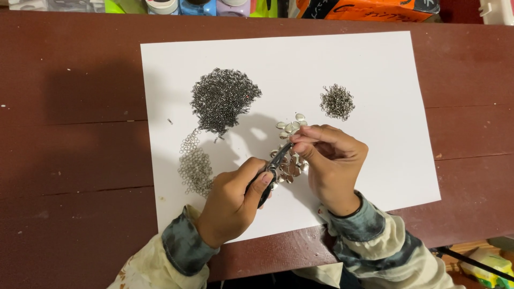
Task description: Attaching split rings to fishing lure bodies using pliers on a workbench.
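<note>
Over the white paper sheet (375, 80), the left hand (233, 200) grips small pliers (274, 171) while the right hand (332, 160) pinches something tiny above shiny metal scales (289, 127) beside the jump-ring pile (224, 99).

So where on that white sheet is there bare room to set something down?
The white sheet is bare along its top edge above the large dark ring pile, and down its right side below the small ring pile. The middle is crowded: the left hand with pliers, the right hand, the shiny discs and the loose rings.
</note>
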